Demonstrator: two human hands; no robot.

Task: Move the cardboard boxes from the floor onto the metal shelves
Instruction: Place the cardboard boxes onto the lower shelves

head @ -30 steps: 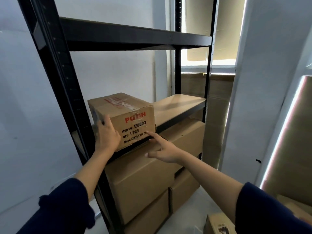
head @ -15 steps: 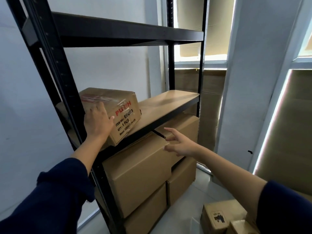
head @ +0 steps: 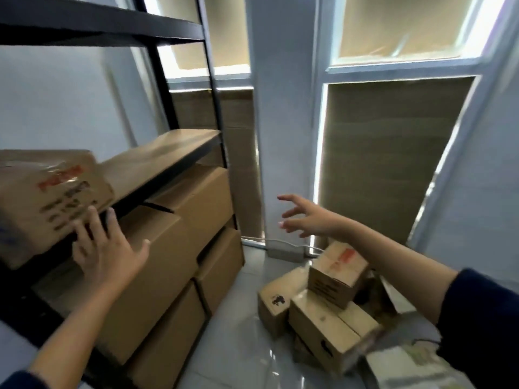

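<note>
On the left, a black metal shelf unit (head: 216, 113) stands against a pale wall. A cardboard box (head: 47, 197) with blurred red and black print sits on its middle shelf (head: 165, 161), at the near end, its front corner reaching the shelf's edge. The left hand (head: 108, 249) is flat and open, fingers straight and spread, fingertips resting against the lower front of this box; it grips nothing. Below that shelf, four plain larger boxes (head: 174, 248) are stacked in two tiers inside the unit.

The right hand (head: 307, 217) is held out in mid-air to the right of the unit, fingers spread and loosely extended, holding nothing and touching nothing. Both arms wear dark sleeves pushed up the forearm.

Beneath the right hand, a pile of small boxes (head: 323, 310) lies on the grey tiled floor (head: 233, 338), well apart from the unit. One with red print (head: 337, 273) rests tilted on top of the others. Behind the pile are window panes covered with brown cardboard sheets (head: 382, 164).
</note>
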